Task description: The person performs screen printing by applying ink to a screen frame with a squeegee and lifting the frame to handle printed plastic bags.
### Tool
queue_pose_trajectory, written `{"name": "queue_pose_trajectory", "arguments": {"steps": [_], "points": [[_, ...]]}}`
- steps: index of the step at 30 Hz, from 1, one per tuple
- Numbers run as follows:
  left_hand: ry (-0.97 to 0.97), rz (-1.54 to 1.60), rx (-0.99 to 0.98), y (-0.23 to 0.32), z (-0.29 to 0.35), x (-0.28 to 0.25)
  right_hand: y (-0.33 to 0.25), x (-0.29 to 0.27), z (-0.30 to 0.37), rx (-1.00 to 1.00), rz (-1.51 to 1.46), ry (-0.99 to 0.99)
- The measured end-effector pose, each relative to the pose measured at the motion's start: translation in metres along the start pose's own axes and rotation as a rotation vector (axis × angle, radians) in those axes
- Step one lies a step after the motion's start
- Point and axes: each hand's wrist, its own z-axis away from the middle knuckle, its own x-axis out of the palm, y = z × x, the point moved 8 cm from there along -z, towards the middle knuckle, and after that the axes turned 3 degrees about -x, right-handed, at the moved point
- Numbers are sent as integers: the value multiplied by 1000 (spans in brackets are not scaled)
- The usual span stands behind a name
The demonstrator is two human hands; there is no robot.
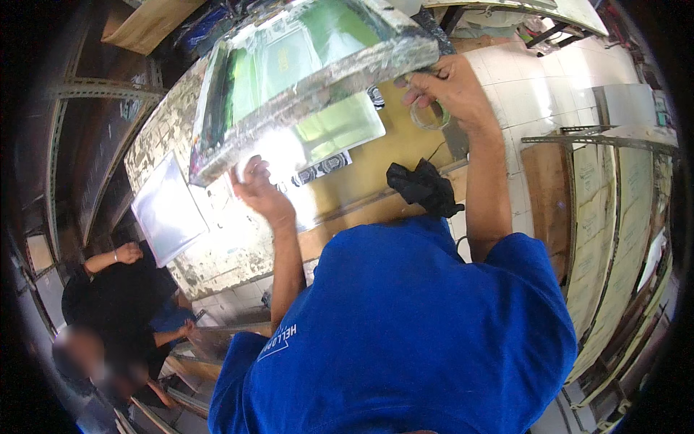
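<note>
A screen-printing frame (pixel 318 92) with green mesh and a paint-crusted rim is tilted up over the worktable. Under its right corner is my right hand (pixel 457 90), fingers curled around a roll of clear tape (pixel 431 116) and close against the rim. My left hand (pixel 262 189) is raised below the frame's near edge, its fingers bent together; glare hides whatever they hold. Beneath the frame lies a pale green sheet (pixel 340 129), beside a strip with black-and-white patterns (pixel 322 168). A crumpled black cloth (pixel 425 186) rests at the table's near edge.
At the left, a shiny sheet (pixel 170 210) lies on the paint-spotted tabletop (pixel 238 253). Another person in black (pixel 116 286) is at the lower left. Metal racks (pixel 58 145) stand on the left, and racks with large boards (pixel 596 239) line the right side.
</note>
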Motion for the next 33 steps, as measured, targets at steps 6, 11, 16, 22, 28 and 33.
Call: {"name": "queue_pose_trajectory", "arguments": {"steps": [6, 11, 16, 22, 28, 33], "points": [[-56, 38, -18, 29, -21, 1, 42, -4, 25, -206, 494, 96], [71, -292, -47, 4, 2, -30, 92, 2, 67, -273, 1175, 32], [67, -697, 70, -23, 25, -48, 110, -50, 77, 0, 1095, -26], [77, -940, 297, -33, 37, -56, 83, -89, -18, -69, 1072, 352], [63, -1033, 321, -28, 36, -42, 156, -84, -90, -260, 1182, 154], [92, -1026, 262, -31, 38, -52, 55, -15, -76, -224, 670, 160]]}}
